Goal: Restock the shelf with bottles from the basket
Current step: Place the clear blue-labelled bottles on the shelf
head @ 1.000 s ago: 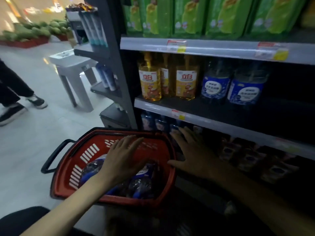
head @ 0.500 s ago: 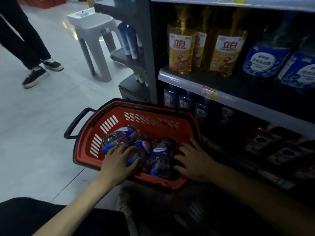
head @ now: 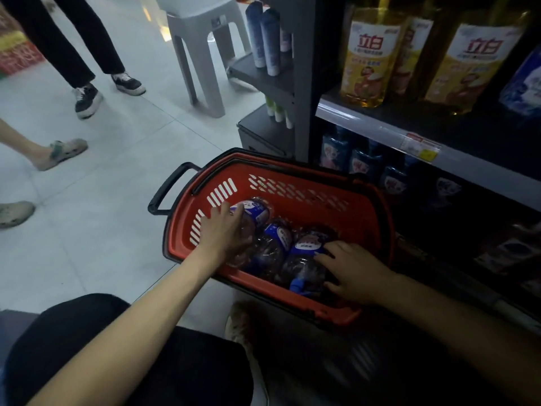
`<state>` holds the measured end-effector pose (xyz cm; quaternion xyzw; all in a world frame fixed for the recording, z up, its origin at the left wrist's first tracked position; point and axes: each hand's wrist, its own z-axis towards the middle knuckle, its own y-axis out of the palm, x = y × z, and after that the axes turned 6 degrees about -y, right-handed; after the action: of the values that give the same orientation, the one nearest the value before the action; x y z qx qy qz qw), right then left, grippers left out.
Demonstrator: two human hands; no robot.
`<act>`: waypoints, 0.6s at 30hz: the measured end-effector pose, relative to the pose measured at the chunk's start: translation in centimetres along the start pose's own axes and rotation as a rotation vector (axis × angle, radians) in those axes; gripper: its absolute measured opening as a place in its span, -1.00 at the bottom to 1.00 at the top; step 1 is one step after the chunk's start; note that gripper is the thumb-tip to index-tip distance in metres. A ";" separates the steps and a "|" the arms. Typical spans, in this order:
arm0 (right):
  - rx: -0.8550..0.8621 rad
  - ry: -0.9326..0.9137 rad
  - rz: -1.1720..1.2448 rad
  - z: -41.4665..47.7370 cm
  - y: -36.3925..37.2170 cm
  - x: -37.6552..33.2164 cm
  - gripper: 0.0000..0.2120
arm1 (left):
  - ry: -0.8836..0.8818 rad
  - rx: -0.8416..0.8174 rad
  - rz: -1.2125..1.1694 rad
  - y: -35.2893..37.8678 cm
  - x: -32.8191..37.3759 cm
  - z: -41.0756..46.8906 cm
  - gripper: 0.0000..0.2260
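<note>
Left hand and right hand, hovering a second ago, now curl round clear blue-labelled plastic bottles, the nine o'clock bottle and four o'clock bottle, inside the red plastic basket, seemingly ready for shelving.

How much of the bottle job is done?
Barely started, it seems. Done: some blue-labelled bottles stand in the shelf unit behind the red basket, though whether they came from it is unclear. In hand: the left hand curls over the leftmost bottle; the right hand is on the rightmost bottle. Left: all three visible bottles lie in the basket, none lifted.
</note>
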<state>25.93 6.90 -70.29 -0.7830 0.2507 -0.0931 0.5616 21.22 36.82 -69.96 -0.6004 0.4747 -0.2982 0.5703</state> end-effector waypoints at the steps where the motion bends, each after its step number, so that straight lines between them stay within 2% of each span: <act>1: 0.012 -0.010 -0.014 0.3 0.1 -0.2 -0.43 | 0.018 -0.008 0.016 0.2 0.3 0.1 -0.30; 4: 0.033 -0.006 -0.033 0.8 0.1 -0.7 -0.45 | 0.043 0.007 0.079 0.2 1.1 0.5 -0.36; 8: 0.068 -0.004 -0.085 1.2 0.1 -1.2 -0.37 | 0.049 -0.074 0.225 -0.5 1.6 1.9 -0.15; 10: 0.079 0.006 -0.101 1.2 0.0 -1.6 -0.32 | 0.036 -0.121 0.200 -0.5 1.7 2.4 -0.11; 18: 0.102 0.000 -0.162 0.7 0.1 -1.8 -0.26 | -0.012 -0.079 0.053 -0.5 1.7 2.8 -0.34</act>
<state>24.71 8.37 -70.40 -0.7711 0.1815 -0.1510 0.5913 24.48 36.36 -70.22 -0.6116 0.4985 -0.2604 0.5565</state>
